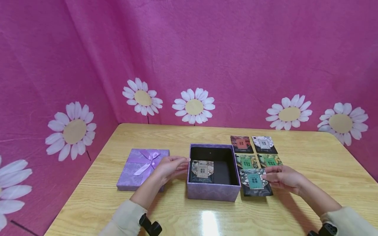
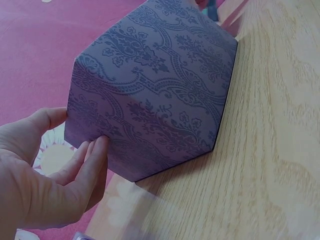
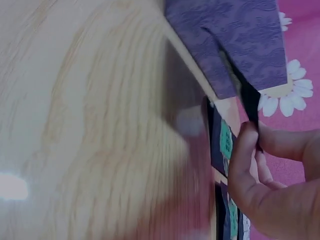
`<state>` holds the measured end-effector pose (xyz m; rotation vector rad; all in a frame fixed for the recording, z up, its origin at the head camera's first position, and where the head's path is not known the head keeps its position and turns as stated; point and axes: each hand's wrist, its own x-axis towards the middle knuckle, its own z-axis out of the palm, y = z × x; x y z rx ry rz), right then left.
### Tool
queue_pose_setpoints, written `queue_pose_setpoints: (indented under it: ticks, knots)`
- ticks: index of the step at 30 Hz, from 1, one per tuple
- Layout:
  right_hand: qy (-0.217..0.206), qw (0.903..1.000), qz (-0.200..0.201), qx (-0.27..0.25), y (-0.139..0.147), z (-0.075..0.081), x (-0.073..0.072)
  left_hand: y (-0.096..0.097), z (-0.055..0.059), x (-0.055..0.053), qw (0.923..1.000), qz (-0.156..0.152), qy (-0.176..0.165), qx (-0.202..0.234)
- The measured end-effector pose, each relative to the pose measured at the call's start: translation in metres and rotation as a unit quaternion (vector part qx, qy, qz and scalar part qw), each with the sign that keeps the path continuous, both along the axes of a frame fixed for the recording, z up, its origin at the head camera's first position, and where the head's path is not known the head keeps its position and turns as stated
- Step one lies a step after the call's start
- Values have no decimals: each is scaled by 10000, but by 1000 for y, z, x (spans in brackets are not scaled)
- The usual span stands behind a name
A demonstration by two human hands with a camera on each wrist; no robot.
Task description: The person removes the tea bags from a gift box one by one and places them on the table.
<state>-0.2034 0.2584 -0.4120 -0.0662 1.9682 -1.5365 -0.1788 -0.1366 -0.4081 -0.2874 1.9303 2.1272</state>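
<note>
An open purple patterned box [image 1: 211,192] with a dark inside stands on the table in the head view. My left hand [image 1: 171,167] holds its left wall, thumb at the rim; the left wrist view shows the fingertips [image 2: 101,145] against the patterned side. Inside the box, at the left, lies a flat tea sachet [image 1: 202,171] with a grey label. Between thumb and fingers, my right hand [image 1: 284,178] pinches a dark tea sachet [image 1: 255,184] with a teal label by its right edge. That sachet is lifted off the table, just right of the box, and appears edge-on in the right wrist view.
Behind the held sachet lie two green-labelled sachets [image 1: 246,161], partly covered. Farther back are a red-labelled sachet [image 1: 241,144] and a white-labelled sachet [image 1: 264,144]. A purple lid [image 1: 130,178] with a ribbon bow rests left of the box. Pink cloth [image 1: 189,49] hangs behind the table.
</note>
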Motion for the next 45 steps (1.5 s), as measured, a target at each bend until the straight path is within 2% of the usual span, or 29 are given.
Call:
queue_pose_setpoints:
  ticks: [4, 11, 18, 22, 29, 36, 38, 45]
  knots:
    - [435, 9971, 96, 610, -2, -3, 4, -1, 0, 2, 10000, -17, -15, 12]
    - [728, 9901, -260, 1174, -12, -13, 9, -1, 0, 1, 10000, -61, 10, -29]
    - [961, 9758, -693, 1835, -22, -13, 13, -1, 3, 0, 10000, 44, -7, -51]
    - [1071, 9664, -756, 2210, -26, -9, 14, -2, 4, 0, 10000, 71, 2, -53]
    - [1256, 9572, -566, 2547, -24, 2, 17, -1, 1, -1, 10000, 60, -6, -24]
    - [1461, 9504, 12, 2745, -22, 28, 11, -1, 3, 0, 9999, 96, -23, -44]
    - [1396, 9531, 147, 2682, -22, 36, 8, -1, 4, 0, 9999, 109, -36, -55]
    - [788, 9821, 604, 1602, -29, 62, -6, 0, 3, 0, 10000, 78, -15, -4]
